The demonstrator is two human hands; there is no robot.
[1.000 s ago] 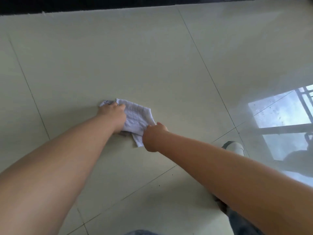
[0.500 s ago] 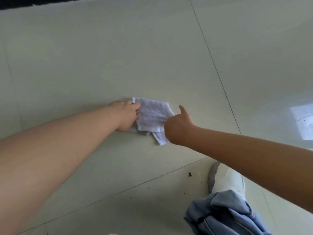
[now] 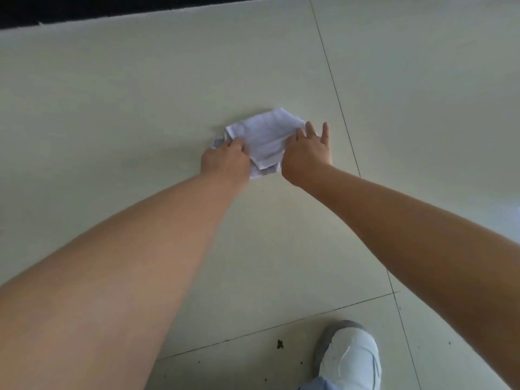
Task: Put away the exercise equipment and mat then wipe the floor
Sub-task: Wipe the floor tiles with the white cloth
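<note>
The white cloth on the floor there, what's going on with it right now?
A person is crouched over a pale tiled floor, working a folded white cloth with both hands. The left hand holds the cloth's left edge, and the right hand rests on its right side with fingers spread. A white shoe stands nearer the camera, with dark specks of dirt on the tile beside it, not yet wiped.

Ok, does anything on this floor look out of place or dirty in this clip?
Yes: a dark clump of dirt and smaller specks lie unwiped on the near tile beside the white shoe. The white cloth, under both hands, is bunched rather than flat. Otherwise nothing stands out.
</note>
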